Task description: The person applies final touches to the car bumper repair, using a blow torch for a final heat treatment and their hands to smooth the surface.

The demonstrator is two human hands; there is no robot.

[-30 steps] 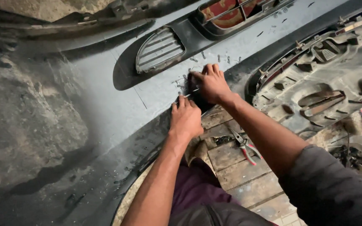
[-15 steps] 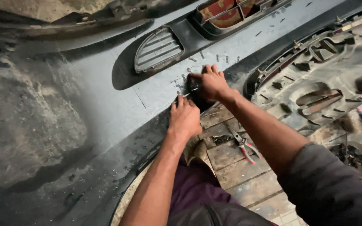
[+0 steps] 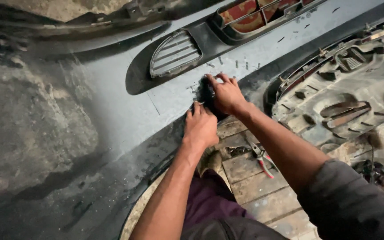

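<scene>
Bumper panel (image 3: 125, 111), grey plastic: your left hand (image 3: 201, 126) & right hand (image 3: 226, 95) press its lower edge, grip state can't tell; red-handled pliers (image 3: 263, 161) on wooden floor (image 3: 263, 195).

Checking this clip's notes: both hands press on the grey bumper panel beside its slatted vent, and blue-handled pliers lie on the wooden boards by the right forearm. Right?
Not quite: the pliers have red handles, not blue, as the head view shows. Otherwise correct: the left hand and right hand press on the grey bumper panel beside its slatted vent.
</scene>
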